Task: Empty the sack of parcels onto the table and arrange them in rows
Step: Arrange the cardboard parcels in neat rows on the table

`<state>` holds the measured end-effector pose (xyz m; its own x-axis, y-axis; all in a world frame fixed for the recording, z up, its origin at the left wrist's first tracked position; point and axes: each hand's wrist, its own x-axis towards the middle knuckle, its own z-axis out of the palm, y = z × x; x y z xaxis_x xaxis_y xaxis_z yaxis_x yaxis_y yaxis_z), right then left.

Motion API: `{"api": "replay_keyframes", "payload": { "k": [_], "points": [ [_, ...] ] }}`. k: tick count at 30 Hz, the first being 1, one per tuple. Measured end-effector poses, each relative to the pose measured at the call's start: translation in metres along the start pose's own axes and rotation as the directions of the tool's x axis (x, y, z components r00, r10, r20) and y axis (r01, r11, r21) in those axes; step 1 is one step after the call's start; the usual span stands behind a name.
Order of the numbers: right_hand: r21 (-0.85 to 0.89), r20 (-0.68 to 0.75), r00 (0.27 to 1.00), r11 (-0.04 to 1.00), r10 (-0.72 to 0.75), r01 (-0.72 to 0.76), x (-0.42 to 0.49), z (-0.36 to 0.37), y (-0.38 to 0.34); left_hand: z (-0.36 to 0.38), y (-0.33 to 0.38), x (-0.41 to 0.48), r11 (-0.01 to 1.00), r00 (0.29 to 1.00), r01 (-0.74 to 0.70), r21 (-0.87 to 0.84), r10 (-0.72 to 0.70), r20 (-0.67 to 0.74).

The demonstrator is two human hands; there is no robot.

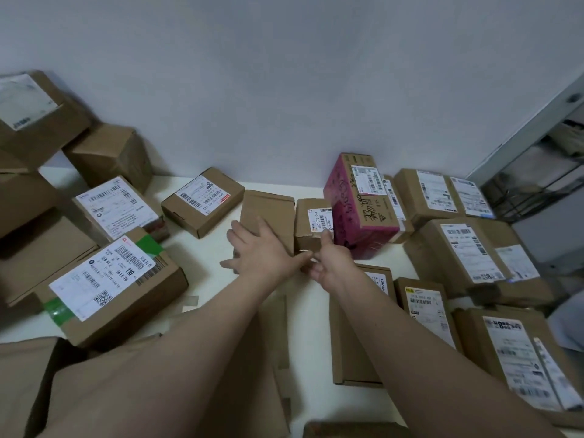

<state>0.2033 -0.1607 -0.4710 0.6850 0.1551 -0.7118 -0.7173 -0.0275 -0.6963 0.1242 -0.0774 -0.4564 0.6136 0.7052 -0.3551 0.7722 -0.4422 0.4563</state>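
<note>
Several cardboard parcels lie on a white table (pixel 205 257) against a grey wall. My left hand (pixel 257 251) lies with straight fingers on a plain brown box (pixel 268 210) at the table's middle. My right hand (pixel 328 263) touches the front of a small brown box (pixel 311 222) with a white label, just right of the plain one. A pink box (pixel 357 207) stands right of that small box. No sack is in view.
Labelled boxes lie in rows on the right (pixel 467 248). More boxes are piled loosely at the left (pixel 110 279), some stacked against the wall (pixel 38 109). A flat box (pixel 202 200) sits left of my hands. A metal rack (pixel 537 172) stands at far right.
</note>
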Motion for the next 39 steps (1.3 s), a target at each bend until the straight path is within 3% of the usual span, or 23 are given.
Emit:
{"api": "replay_keyframes", "payload": {
  "k": [4, 6, 7, 9, 11, 12, 13, 16, 18, 21, 24, 26, 28, 31, 34, 37, 39],
  "points": [
    [-0.046, -0.019, 1.000, 0.999, 0.015, -0.016, -0.004, -0.001, -0.002, 0.007, -0.005, 0.005, 0.992, 0.989, 0.051, -0.115, -0.066, -0.129],
    [-0.071, -0.018, 0.999, 0.997, 0.030, -0.031, -0.006, -0.004, -0.004, -0.003, -0.011, 0.012, 0.941, 0.984, 0.080, -0.329, -0.128, -0.124],
    [-0.084, -0.017, 0.999, 0.996, 0.035, -0.036, -0.006, -0.006, -0.004, -0.011, -0.014, 0.015, 0.856, 0.989, 0.096, -0.508, -0.141, -0.051],
    [-0.092, -0.015, 0.999, 0.995, 0.047, -0.049, -0.007, -0.009, -0.004, -0.028, -0.019, 0.013, 0.529, 0.985, 0.166, -0.832, -0.054, 0.162],
    [-0.100, -0.015, 0.998, 0.994, 0.053, -0.054, -0.011, -0.010, -0.001, -0.039, -0.024, 0.008, 0.191, 0.939, 0.328, -0.925, 0.039, 0.341],
    [-0.113, -0.018, 0.999, 0.992, 0.050, -0.051, -0.013, -0.010, 0.001, -0.040, -0.028, 0.007, 0.103, 0.924, 0.377, -0.920, 0.033, 0.382],
    [-0.130, -0.022, 0.999, 0.990, 0.044, -0.047, -0.014, -0.009, 0.003, -0.037, -0.031, 0.008, 0.085, 0.915, 0.402, -0.911, -0.006, 0.403],
    [-0.143, -0.018, 0.999, 0.989, 0.036, -0.039, -0.018, -0.008, 0.005, -0.030, -0.038, 0.009, 0.205, 0.910, 0.412, -0.887, -0.128, 0.394],
    [-0.142, -0.013, 0.999, 0.989, 0.038, -0.040, -0.020, -0.008, 0.004, -0.028, -0.041, 0.013, 0.271, 0.926, 0.377, -0.886, -0.096, 0.365],
    [-0.171, 0.000, 1.000, 0.985, -0.001, 0.001, -0.021, -0.005, 0.005, -0.026, -0.034, 0.008, 0.462, 0.957, 0.277, -0.842, -0.053, 0.286],
    [-0.219, -0.002, 0.997, 0.973, -0.076, 0.074, -0.019, -0.001, 0.009, -0.022, -0.022, 0.006, 0.753, 0.987, 0.080, -0.653, -0.152, -0.053],
    [-0.247, -0.002, 0.993, 0.962, -0.121, 0.116, -0.016, 0.002, 0.009, -0.022, -0.013, 0.004, 0.857, 0.970, -0.067, -0.510, -0.063, -0.233],
    [-0.264, 0.008, 0.990, 0.955, -0.141, 0.138, -0.014, 0.003, 0.009, -0.017, -0.007, 0.007, 0.884, 0.966, -0.179, -0.432, 0.074, -0.248],
    [-0.251, 0.030, 0.990, 0.957, -0.141, 0.144, -0.010, 0.004, 0.007, -0.008, -0.009, 0.021, 0.881, 0.983, -0.180, -0.438, 0.146, -0.111],
    [-0.221, 0.074, 0.984, 0.960, -0.160, 0.172, -0.003, 0.006, 0.004, -0.002, -0.013, 0.035, 0.791, 0.971, -0.236, -0.564, 0.212, -0.109],
    [-0.239, 0.104, 0.977, 0.948, -0.188, 0.208, 0.006, 0.009, -0.002, -0.004, -0.015, 0.045, 0.671, 0.942, -0.252, -0.697, 0.335, -0.018],
    [-0.251, 0.083, 0.988, 0.957, -0.127, 0.144, 0.008, 0.009, -0.005, -0.009, -0.017, 0.048, 0.663, 0.944, -0.257, -0.704, 0.328, -0.035]
  ]
}}
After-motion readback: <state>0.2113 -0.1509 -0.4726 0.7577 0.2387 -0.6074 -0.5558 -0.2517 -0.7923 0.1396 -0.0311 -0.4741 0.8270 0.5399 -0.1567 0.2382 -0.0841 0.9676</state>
